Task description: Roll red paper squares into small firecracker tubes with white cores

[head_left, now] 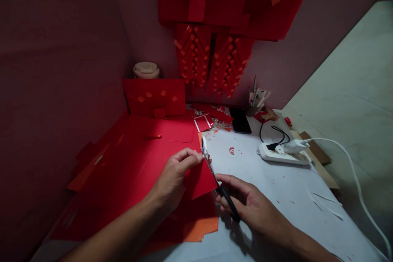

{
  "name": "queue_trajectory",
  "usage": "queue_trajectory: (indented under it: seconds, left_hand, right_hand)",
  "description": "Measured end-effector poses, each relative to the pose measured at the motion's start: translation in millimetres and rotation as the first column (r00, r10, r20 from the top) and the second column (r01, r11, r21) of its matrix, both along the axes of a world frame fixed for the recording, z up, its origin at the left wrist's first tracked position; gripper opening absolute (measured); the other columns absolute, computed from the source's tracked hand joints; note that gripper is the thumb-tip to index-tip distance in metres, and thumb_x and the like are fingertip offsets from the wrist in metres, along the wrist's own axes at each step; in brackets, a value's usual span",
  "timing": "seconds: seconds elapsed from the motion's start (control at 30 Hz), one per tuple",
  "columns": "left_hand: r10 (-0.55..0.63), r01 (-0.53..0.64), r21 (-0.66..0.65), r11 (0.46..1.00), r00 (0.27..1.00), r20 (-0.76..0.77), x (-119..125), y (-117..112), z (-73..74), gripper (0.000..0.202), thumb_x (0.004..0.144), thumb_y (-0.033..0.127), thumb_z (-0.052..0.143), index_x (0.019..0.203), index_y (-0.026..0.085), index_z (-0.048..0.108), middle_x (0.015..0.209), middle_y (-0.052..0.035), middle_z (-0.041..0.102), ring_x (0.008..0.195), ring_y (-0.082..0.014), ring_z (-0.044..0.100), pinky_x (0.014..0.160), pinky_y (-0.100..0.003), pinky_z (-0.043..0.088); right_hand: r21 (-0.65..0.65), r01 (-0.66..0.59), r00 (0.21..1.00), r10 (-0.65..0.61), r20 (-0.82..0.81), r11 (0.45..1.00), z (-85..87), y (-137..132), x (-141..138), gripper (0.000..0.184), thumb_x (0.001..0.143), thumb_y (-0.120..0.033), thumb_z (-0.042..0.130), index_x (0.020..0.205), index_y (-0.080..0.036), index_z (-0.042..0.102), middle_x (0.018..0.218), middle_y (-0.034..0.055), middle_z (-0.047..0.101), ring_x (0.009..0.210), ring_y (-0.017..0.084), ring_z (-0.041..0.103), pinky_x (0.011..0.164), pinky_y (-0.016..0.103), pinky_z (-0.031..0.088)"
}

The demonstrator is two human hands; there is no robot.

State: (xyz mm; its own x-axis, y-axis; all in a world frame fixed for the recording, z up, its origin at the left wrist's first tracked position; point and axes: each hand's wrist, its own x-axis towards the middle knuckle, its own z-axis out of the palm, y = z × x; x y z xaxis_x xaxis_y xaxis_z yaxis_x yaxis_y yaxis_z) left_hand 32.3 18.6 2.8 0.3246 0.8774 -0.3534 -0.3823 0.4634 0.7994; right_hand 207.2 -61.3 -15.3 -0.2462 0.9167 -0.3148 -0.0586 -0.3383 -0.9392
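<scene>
Nearest, the right hand (245, 198) is closed around the black handles of the scissors (229, 203), its fingers through or about the loops; exactly which, I cannot tell. The scissors slant away and leftward from that hand, their blades along the right edge of a red sheet (201, 178). How far apart the blades stand is too small to tell.

The left hand (176, 172) pinches the sheet near its far right corner, thumb on top and fingertips showing beyond the edge, just beside the blade tips. The sheet lies to the right of this hand and to the left of the right hand, between the two. Below its near edge, orange paper (201, 229) sticks out over the white desk (270, 188). More red paper (119, 180) spreads broadly under and left of the left arm.

Off to the right lie thin white strips (327, 199) and, farther away, a power strip (276, 155) with plugs in it. Beyond the hands come a black phone (241, 123), paper scraps (219, 124) and a cup of pens (253, 108). At the back, a red card (153, 96) leans upright before a white tub (146, 70), and red decorations (193, 55) hang on the wall (141, 20).
</scene>
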Motion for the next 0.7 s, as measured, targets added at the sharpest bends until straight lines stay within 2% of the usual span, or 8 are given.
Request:
queue_trajectory:
  seconds: [0.17, 0.33, 0.53, 0.7]
  left_hand:
    - [0.007, -0.007, -0.002, 1.000, 1.000, 0.004, 0, -1, 2.5, 0.020, 0.067, 0.020, 0.080, 0.064, 0.018, 0.060, 0.064, 0.0000, 0.068, 0.054, -0.0127, 0.060, 0.054, -0.022, 0.047]
    - [0.023, -0.023, -0.008, 1.000, 1.000, -0.003, 0, -1, 3.9, 0.021, 0.065, 0.019, 0.081, 0.063, 0.019, 0.061, 0.059, 0.0028, 0.065, 0.047, -0.0096, 0.054, 0.047, -0.019, 0.040]
    - [0.025, -0.025, -0.002, 1.000, 1.000, 0.014, 0, 0, 3.0, 0.019, 0.066, 0.018, 0.080, 0.062, 0.019, 0.062, 0.063, 0.0004, 0.068, 0.055, -0.0118, 0.059, 0.053, -0.020, 0.045]
    - [0.012, -0.013, 0.006, 1.000, 1.000, 0.023, -1, 0, 0.4, 0.017, 0.069, 0.017, 0.078, 0.063, 0.019, 0.062, 0.066, -0.0007, 0.068, 0.055, -0.0124, 0.059, 0.054, -0.021, 0.047]
  right_hand:
    - [0.014, -0.010, 1.000, 0.010, -0.010, 1.000, -0.8, 0, 1, 0.051, 0.085, -0.029, 0.070, 0.136, -0.026, 0.060, 0.101, 0.0064, 0.069, 0.094, 0.022, 0.063, 0.085, 0.034, 0.050]
    - [0.001, 0.009, 1.000, -0.009, -0.015, 1.000, -6.1, -1, 1, 0.050, 0.086, -0.032, 0.070, 0.135, -0.028, 0.060, 0.103, 0.0055, 0.069, 0.093, 0.021, 0.064, 0.087, 0.034, 0.050]
    - [0.001, 0.020, 1.000, -0.020, -0.013, 1.000, -12.6, -1, 1, 0.048, 0.088, -0.034, 0.069, 0.135, -0.028, 0.061, 0.093, 0.0038, 0.068, 0.081, 0.017, 0.061, 0.075, 0.030, 0.049]
    - [-0.043, 0.025, 0.998, -0.028, -0.056, 0.999, -7.2, 0, -2, 0.052, 0.084, -0.037, 0.074, 0.132, -0.024, 0.063, 0.090, 0.0048, 0.067, 0.069, 0.014, 0.057, 0.065, 0.028, 0.046]
